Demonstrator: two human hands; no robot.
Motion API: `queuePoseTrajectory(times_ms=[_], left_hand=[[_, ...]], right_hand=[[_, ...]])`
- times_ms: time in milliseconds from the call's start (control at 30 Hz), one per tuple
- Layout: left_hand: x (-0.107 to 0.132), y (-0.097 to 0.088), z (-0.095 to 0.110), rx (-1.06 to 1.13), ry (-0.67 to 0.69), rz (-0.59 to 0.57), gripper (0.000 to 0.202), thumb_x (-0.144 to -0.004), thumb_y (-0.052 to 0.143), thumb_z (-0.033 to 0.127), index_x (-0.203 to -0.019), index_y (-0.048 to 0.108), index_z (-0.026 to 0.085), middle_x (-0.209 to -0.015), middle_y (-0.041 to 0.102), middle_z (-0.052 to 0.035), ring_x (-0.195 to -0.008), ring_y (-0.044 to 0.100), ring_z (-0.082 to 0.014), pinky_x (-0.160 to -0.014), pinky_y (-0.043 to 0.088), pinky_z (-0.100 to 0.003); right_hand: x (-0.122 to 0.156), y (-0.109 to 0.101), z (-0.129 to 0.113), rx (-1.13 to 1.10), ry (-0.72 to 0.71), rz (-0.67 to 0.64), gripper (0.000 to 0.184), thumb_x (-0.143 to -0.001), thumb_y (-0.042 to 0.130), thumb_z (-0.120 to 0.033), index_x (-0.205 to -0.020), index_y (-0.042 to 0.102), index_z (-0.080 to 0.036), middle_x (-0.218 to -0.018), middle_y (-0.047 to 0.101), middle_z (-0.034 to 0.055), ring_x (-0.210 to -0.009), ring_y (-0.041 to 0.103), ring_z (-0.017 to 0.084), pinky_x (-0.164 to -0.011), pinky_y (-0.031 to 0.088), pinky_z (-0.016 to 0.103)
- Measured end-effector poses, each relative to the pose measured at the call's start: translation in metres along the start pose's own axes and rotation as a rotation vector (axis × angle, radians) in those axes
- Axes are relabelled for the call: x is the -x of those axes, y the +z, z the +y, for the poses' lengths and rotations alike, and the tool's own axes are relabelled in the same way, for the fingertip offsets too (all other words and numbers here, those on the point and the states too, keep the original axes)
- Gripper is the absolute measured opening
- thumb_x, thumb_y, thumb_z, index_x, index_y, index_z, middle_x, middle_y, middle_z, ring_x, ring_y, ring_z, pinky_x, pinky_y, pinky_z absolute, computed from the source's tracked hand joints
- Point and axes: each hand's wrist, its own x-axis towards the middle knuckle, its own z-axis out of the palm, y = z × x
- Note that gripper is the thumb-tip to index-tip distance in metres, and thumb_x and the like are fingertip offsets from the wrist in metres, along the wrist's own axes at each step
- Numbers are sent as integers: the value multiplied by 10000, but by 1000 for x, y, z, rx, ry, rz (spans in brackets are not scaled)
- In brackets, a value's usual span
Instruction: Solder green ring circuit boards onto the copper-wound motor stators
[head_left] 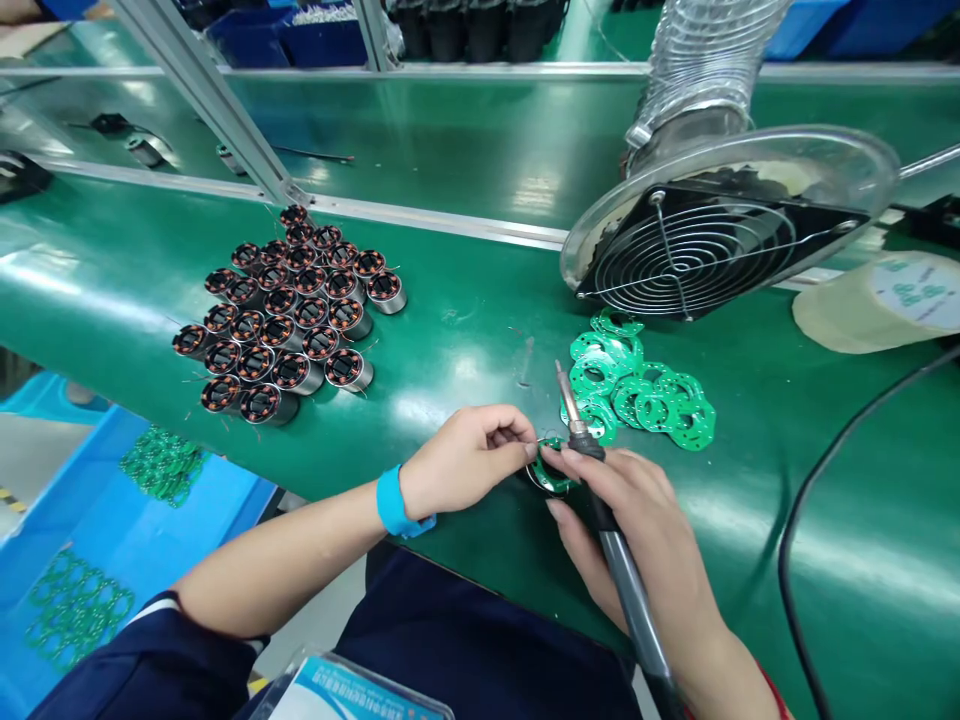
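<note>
A soldering iron lies in my right hand, its bare tip pointing up and away from me. The same hand's index finger touches a green ring-shaped circuit board that sits on a round metal motor stator near the table's front edge. At the left side of that board my left hand, with a blue wristband, has thumb and index finger pinched together. Whatever the pinch holds, perhaps a thin wire, is too small to make out. Just beyond the iron's tip is a loose pile of green circuit boards.
Several motor stators with copper windings stand grouped at the left. A fume extractor with a round grille hangs over the back right. A tape roll and black cable are at right. A blue bin holds boards at lower left.
</note>
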Motion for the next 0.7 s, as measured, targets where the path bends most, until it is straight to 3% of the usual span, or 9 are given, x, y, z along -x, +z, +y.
queuePoseTrajectory(times_ms=[100, 167, 233, 333, 700], left_hand=[[2, 0, 0, -113, 89, 63, 100, -792, 509, 111, -715, 535, 169, -617, 477, 60, -578, 425, -84, -556, 350, -206], [3, 1, -1, -195, 160, 94, 124, -766, 488, 72, -698, 518, 172, -632, 484, 55, -595, 438, -86, -577, 358, -209], [2, 1, -1, -264, 210, 108, 137, -753, 477, 60, -684, 501, 176, -640, 487, 50, -605, 443, -90, -590, 361, -215], [2, 2, -2, -350, 252, 134, 144, -750, 461, 63, -674, 480, 184, -647, 486, 42, -616, 447, -100, -601, 364, -225], [4, 7, -7, -456, 310, 200, 145, -772, 435, 78, -688, 425, 196, -639, 456, 46, -595, 422, -102, -594, 357, -226]], right_hand=[[5, -1, -1, -120, 36, 68, 449, -875, 549, -89, -1305, 508, -210, -905, 750, 44, -831, 683, 208, -827, 509, 405], [13, -3, -2, -211, 116, 159, 445, -875, 561, -100, -1304, 537, -213, -859, 735, 36, -757, 675, 195, -730, 526, 365], [23, -5, -3, -255, 212, 269, 370, -876, 576, -142, -1237, 607, -217, -833, 713, 39, -669, 650, 185, -619, 518, 336], [36, -8, -4, -247, 267, 365, 223, -892, 551, -213, -1067, 688, -222, -797, 697, 48, -629, 636, 200, -586, 519, 356], [34, -13, -2, -265, 157, 271, 188, -875, 545, -187, -995, 687, -209, -705, 664, 26, -618, 639, 192, -646, 555, 366]])
